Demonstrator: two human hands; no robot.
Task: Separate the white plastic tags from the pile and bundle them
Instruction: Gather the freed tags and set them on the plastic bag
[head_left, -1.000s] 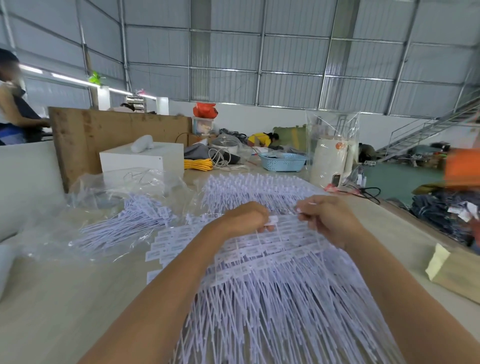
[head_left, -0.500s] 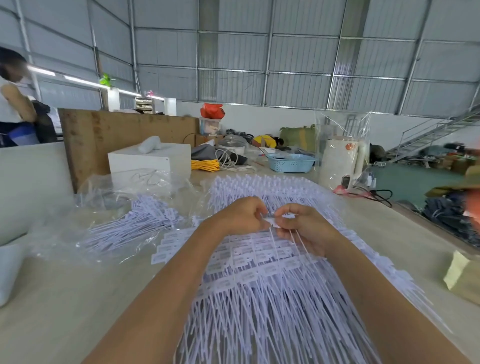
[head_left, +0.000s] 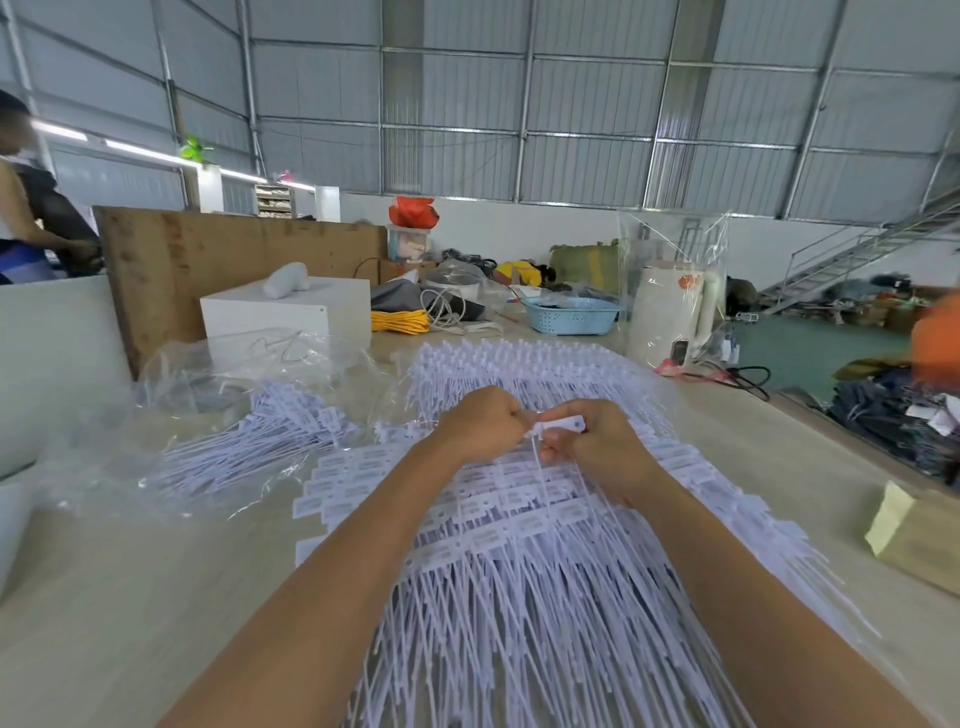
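A large pile of white plastic tags (head_left: 524, 551) with long thin tails covers the middle of the table (head_left: 130, 597). My left hand (head_left: 480, 423) and my right hand (head_left: 597, 441) meet above the pile, fingers curled. Between them they pinch a few white tags (head_left: 563, 425), whose flat heads stick out above my right fingers and whose tails hang down between the hands. A second heap of tags (head_left: 249, 447) lies to the left, partly inside a clear plastic bag (head_left: 208, 374).
A white box (head_left: 285, 317), a wooden board (head_left: 208, 260), yellow cord (head_left: 400, 321), a blue basket (head_left: 571, 314) and a wrapped white appliance (head_left: 670, 312) stand at the back. A cardboard piece (head_left: 914, 535) lies right. A person (head_left: 31, 218) stands far left.
My hands have come together from slightly apart. They have lifted a few tags off the pile, and the heads now show above my right fingers.
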